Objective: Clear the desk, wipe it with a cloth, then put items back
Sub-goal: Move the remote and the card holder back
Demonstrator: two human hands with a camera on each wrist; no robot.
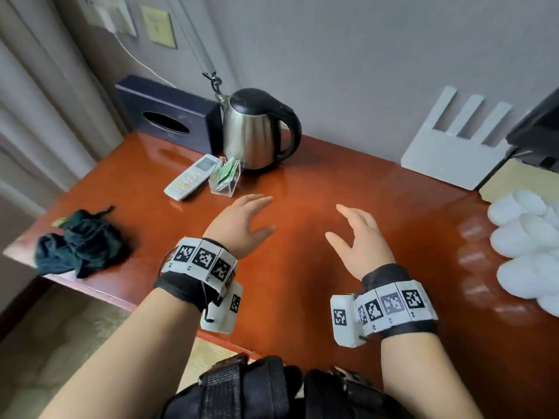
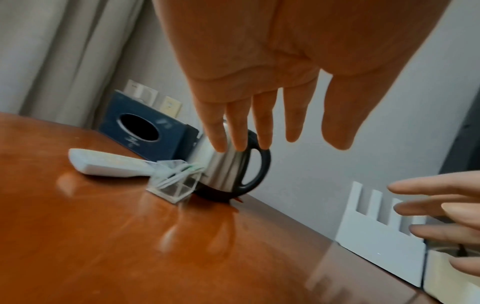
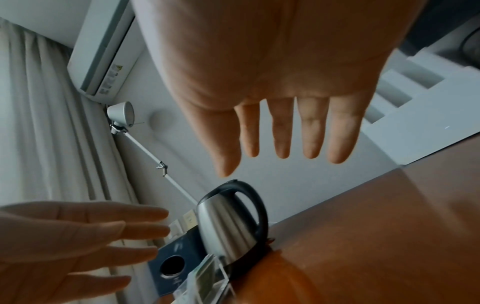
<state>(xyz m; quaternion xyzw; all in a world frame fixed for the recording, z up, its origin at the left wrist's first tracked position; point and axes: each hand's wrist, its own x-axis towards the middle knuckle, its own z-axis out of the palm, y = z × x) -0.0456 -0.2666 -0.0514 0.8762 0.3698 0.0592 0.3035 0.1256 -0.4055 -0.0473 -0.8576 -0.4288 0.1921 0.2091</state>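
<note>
Worktop: glossy orange-brown wooden worktop, far-left corner crowded by steel kettle with black handle and white remote control.
Hands: my left hand and right hand hover spread wide, holding nothing.
Progress: clearing looks unstarted; crumpled dark green cloth unused at left edge.

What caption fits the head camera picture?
Two open hands hover over a desk near a kettle.

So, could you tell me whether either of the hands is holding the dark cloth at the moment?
No, the dark cloth lies crumpled near the desk's left edge, and both hands hover open and empty.
</note>
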